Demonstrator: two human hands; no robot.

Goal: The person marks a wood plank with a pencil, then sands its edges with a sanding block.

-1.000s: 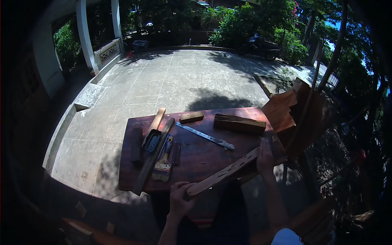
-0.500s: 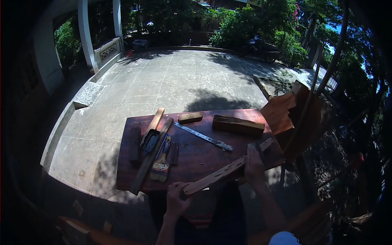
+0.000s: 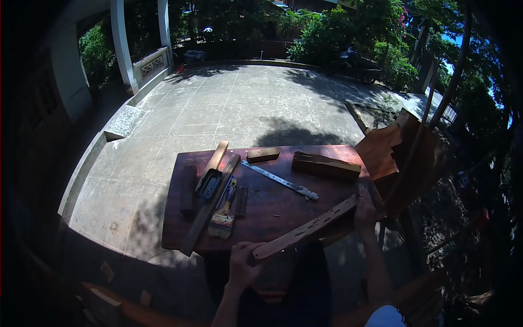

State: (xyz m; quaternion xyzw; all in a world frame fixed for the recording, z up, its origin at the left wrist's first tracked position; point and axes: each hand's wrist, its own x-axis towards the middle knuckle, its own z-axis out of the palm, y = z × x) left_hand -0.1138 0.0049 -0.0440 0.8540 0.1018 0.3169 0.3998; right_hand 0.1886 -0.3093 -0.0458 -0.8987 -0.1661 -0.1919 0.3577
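Note:
A long strip of wood (image 3: 306,229) with dark gouges along its face slants up to the right over the table's near edge. At its lower end my left hand (image 3: 242,260) is closed around the wood. By the upper right end, my right hand (image 3: 367,211) is curled against the strip. Shadow and the fingers hide whether anything thin lies between that hand and the wood.
The dark red wooden table (image 3: 261,210) bears a paintbrush (image 3: 224,212), a metal rule (image 3: 278,179), a small wood block (image 3: 262,155), a larger block (image 3: 327,165), a black tool (image 3: 208,184) and a long dark batten (image 3: 211,206). Brown boards (image 3: 381,150) lean beyond its right side.
My right hand has slid along the strip to its upper right end. My left hand keeps its grip on the lower end. The whole view has shifted slightly.

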